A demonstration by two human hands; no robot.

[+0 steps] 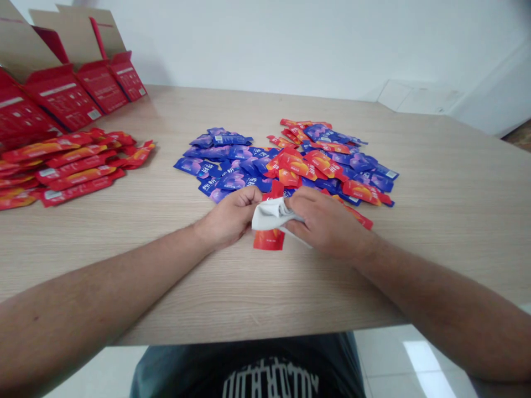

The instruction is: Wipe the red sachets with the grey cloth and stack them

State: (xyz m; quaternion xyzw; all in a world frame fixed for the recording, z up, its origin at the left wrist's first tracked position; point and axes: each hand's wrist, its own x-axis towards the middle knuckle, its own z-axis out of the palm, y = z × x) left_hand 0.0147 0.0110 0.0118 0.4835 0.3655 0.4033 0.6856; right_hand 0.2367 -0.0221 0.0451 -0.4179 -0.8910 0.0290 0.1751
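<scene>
back from table edge [257, 333], room between, cloth [269, 214] over red packet [269, 241]

**Partly covered, partly cropped**

Between the two hands, a white cloth [269, 215] covers the middle of a red packet [269, 241]; the right hand's [321, 221] fingertips are lost in its folds. The left hand's [232, 218] curled fingertips are tucked out of sight. Just beyond the right hand, mixed packets [294, 164] are partly hidden by it. Well left of the left hand, red boxes [66, 94] and piled red packets [81, 167] run past the left edge, their fine print too small to read.
</scene>
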